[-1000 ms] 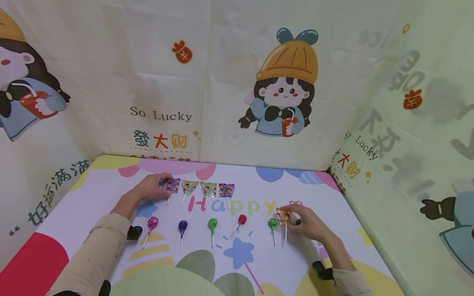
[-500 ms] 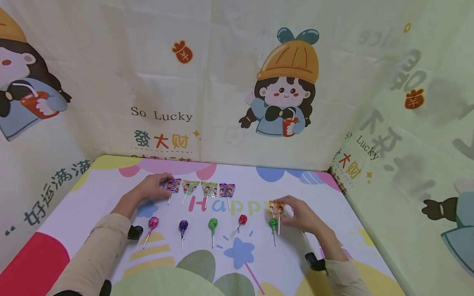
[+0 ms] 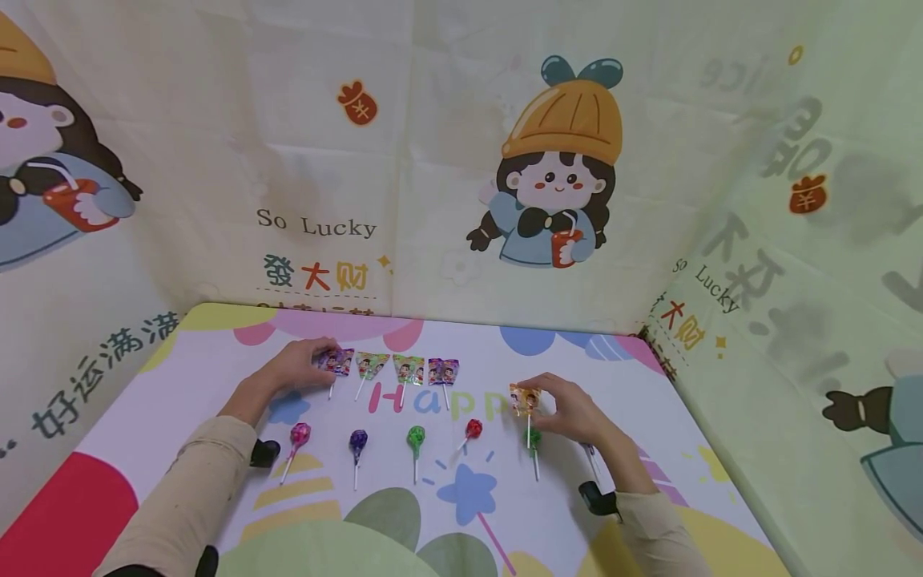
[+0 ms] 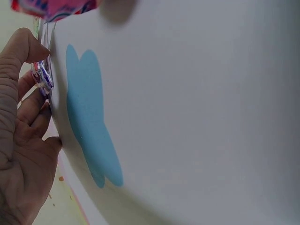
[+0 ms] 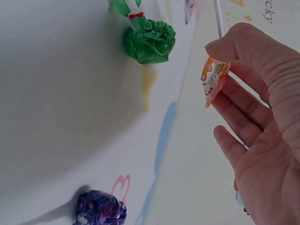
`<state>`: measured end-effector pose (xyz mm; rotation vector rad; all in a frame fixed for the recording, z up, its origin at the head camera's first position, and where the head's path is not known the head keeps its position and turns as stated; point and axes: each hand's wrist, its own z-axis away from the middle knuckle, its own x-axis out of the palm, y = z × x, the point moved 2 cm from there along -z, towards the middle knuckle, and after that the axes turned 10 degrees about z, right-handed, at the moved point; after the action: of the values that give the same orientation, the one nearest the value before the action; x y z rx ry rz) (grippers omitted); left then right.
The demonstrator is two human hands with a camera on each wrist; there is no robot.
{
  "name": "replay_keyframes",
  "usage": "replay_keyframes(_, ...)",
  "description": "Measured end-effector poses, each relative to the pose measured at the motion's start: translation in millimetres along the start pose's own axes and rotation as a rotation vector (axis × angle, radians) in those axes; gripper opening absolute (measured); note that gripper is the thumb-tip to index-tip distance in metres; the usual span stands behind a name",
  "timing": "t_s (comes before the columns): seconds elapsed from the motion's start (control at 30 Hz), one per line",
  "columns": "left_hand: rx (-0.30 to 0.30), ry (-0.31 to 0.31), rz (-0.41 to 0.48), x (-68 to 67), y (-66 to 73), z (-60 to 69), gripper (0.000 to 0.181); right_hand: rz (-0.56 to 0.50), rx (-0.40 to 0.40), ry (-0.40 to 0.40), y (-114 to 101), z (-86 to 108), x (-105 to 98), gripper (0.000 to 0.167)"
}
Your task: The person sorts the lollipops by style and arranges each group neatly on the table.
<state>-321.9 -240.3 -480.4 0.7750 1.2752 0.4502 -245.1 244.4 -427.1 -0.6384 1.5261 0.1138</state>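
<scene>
A: Where is the piece being worked, and how is it held?

B: The right hand (image 3: 573,407) pinches an orange, flat-wrapped lollipop on a white stick (image 3: 524,399), thumb against fingers in a narrow grip; it seems lifted off the white printed table (image 3: 461,336), and from the head it overlaps a round, green-wrapped lollipop (image 5: 150,42) at the right of the near row.

A: And the left hand (image 3: 292,365)?

B: Narrow too; thumb and fingers hold the crinkled wrapper of a purple flat lollipop (image 3: 337,361) at the left end of the far row; to its right lie two yellow-green flat lollipops (image 3: 372,365) and a second purple flat lollipop (image 3: 443,371), sticks pointing near.

A: Which step is this, would you say?

B: My judgement: lining up flat wrappers along the far row, the orange one not yet among them; the next move would call for a far and leftward reach, past the round red lollipop (image 3: 473,429), then lowering it beside the second purple one, stick nearward; letting go gently should keep the wrapper from dragging its neighbour.
</scene>
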Motion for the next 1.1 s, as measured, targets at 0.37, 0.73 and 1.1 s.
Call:
replay_keyframes(0.37, -0.009, -0.005, 0.002, 0.3, -0.9, 0.9, 0.071, -0.030, -0.065, -0.001, -3, -24.5, 6, 0.058)
replay_keyframes(0.73, -0.004, 0.004, -0.003, -0.1, -1.7, 0.9, 0.069, -0.029, -0.033, -0.022, -8, -49.5, 17, 0.055)
replay_keyframes(1.1, -0.025, 0.008, 0.018, 1.1, -3.4, 0.7, 0.069, 0.029, -0.073, -0.024, -11, -71.6, 27, 0.053)
